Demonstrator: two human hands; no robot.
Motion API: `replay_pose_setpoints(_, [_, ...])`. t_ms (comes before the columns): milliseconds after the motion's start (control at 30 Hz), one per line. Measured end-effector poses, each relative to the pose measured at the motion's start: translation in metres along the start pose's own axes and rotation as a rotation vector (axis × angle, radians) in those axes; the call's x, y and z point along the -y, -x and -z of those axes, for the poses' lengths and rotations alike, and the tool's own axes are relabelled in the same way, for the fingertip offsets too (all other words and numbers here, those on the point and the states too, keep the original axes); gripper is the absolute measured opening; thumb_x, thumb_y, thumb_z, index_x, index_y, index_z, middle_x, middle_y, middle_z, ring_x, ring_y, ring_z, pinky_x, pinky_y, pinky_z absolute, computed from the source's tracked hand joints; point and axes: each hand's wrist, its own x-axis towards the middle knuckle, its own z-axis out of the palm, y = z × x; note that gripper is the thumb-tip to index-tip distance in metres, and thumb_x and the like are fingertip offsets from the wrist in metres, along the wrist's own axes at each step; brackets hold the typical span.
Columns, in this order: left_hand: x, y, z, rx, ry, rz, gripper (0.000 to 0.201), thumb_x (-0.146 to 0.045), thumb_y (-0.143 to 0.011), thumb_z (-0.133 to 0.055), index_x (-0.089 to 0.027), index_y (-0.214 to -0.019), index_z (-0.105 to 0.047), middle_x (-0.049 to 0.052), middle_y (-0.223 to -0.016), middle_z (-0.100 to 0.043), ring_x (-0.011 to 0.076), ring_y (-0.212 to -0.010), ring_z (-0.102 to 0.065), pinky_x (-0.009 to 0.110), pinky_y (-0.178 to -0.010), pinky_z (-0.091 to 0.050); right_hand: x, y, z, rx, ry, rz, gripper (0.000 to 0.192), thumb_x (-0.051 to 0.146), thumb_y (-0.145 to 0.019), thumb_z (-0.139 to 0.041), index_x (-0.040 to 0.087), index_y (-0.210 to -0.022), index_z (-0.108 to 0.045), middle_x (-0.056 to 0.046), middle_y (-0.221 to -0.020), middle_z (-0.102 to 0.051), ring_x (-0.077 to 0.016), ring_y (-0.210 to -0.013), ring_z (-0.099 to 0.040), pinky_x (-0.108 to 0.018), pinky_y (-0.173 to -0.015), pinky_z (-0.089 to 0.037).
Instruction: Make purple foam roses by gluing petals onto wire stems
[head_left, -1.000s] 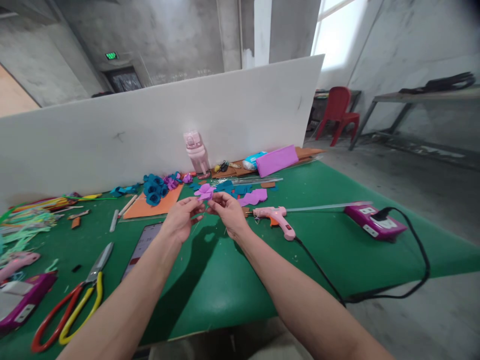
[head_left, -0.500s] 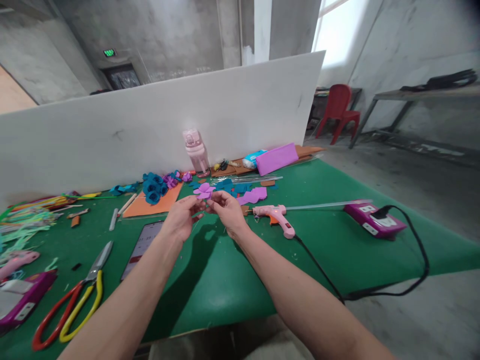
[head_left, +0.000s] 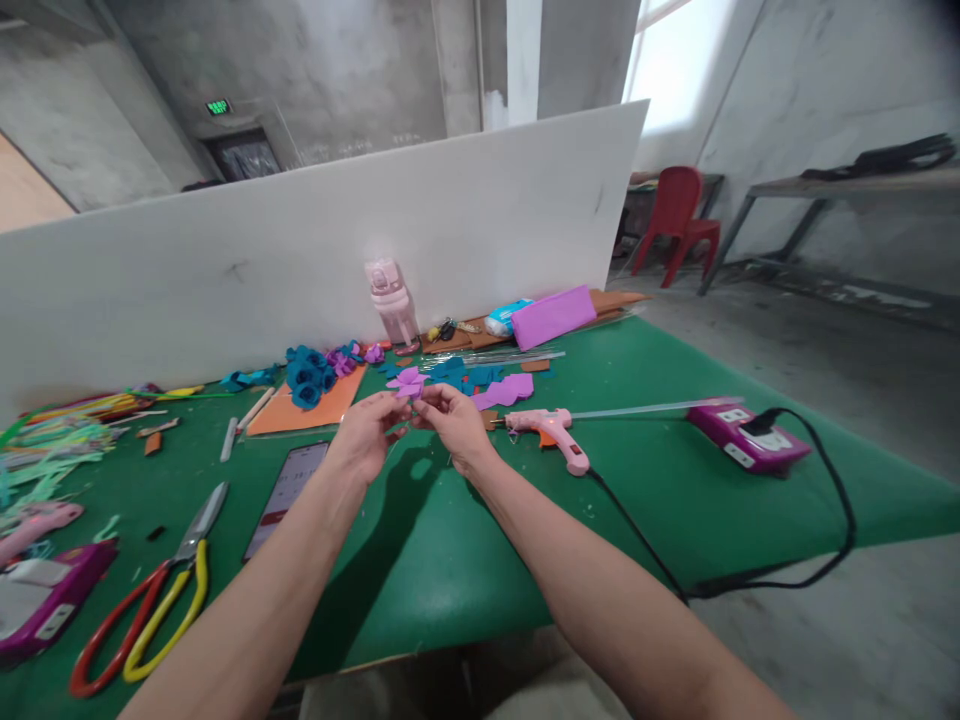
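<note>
A purple craft flower [head_left: 409,382] with pointed petals is held up over the table between my two hands. The fingertips of my left hand [head_left: 369,432] pinch it from the left, and my right hand [head_left: 457,425] grips its lower right side; the fingers hide its base. Just right of my right hand lies a pink hot glue gun [head_left: 553,430] with a long clear glue stick in its back. Purple cut-out petal pieces [head_left: 511,390] and blue cut-out pieces [head_left: 450,372] lie behind my hands.
Finished blue flowers [head_left: 307,375] rest on an orange sheet [head_left: 330,412]. Left of my arm lie a phone [head_left: 289,495] and open scissors [head_left: 161,600]. A purple power strip [head_left: 739,440] with a black cable sits at right. Behind stand a pink bottle [head_left: 391,305] and a white partition [head_left: 315,250].
The flower's petals look more pointed and folded up than before, when they were rounder and flatter. Both hands keep nearly the same place and grip.
</note>
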Motion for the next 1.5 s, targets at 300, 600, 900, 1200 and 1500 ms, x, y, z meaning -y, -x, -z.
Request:
replay_pose_setpoints(300, [0.001, 0.001, -0.003, -0.039, 0.064, 0.037, 0.013, -0.024, -0.056, -0.069, -0.016, -0.065, -0.063, -0.003, -0.056, -0.057, 0.0108, -0.057, -0.053, 0.026, -0.059, -0.038, -0.001, -0.001, 0.000, -0.026, 0.000, 0.019, 0.032, 0.037, -0.055, -0.074, 0.019, -0.073, -0.054, 0.005, -0.067, -0.055, -0.0081, -0.053, -0.054, -0.025, -0.057, -0.047])
replay_pose_setpoints(600, [0.003, 0.006, -0.003, -0.053, -0.086, -0.117, 0.021, -0.030, -0.057, -0.069, -0.016, -0.072, -0.068, -0.001, -0.060, -0.058, 0.0115, -0.062, -0.051, 0.025, -0.061, -0.037, 0.002, -0.003, 0.004, -0.058, 0.002, 0.002, 0.031, 0.033, -0.055, -0.074, 0.018, -0.074, -0.055, 0.006, -0.067, -0.057, -0.0067, -0.051, -0.054, -0.023, -0.055, -0.047])
replay_pose_setpoints(900, [0.007, 0.000, -0.003, -0.013, -0.173, -0.175, 0.028, -0.031, -0.058, -0.067, -0.014, -0.081, -0.069, 0.000, -0.061, -0.058, 0.0117, -0.061, -0.052, 0.025, -0.063, -0.039, -0.001, -0.006, 0.007, -0.078, 0.042, 0.007, 0.028, 0.028, -0.057, -0.071, 0.018, -0.074, -0.052, 0.007, -0.061, -0.057, -0.0069, -0.049, -0.054, -0.022, -0.053, -0.046])
replay_pose_setpoints(1200, [0.010, 0.002, -0.005, -0.149, -0.994, -0.742, 0.023, -0.024, -0.075, -0.050, -0.020, -0.086, -0.070, 0.005, -0.077, -0.069, 0.0193, -0.070, -0.056, 0.031, -0.067, -0.039, -0.001, -0.007, 0.010, -0.103, 0.138, 0.070, 0.022, 0.026, -0.060, -0.067, 0.018, -0.075, -0.052, 0.005, -0.062, -0.057, -0.0082, -0.051, -0.054, -0.023, -0.053, -0.046])
replay_pose_setpoints(1500, [0.008, 0.006, -0.002, -0.164, -1.530, -1.210, 0.022, -0.018, -0.078, -0.049, -0.019, -0.089, -0.067, 0.008, -0.071, -0.065, 0.0243, -0.076, -0.055, 0.038, -0.074, -0.035, -0.004, -0.007, 0.010, -0.097, 0.194, 0.085, 0.022, 0.028, -0.059, -0.068, 0.019, -0.073, -0.053, 0.005, -0.063, -0.056, -0.0085, -0.054, -0.053, -0.023, -0.056, -0.047])
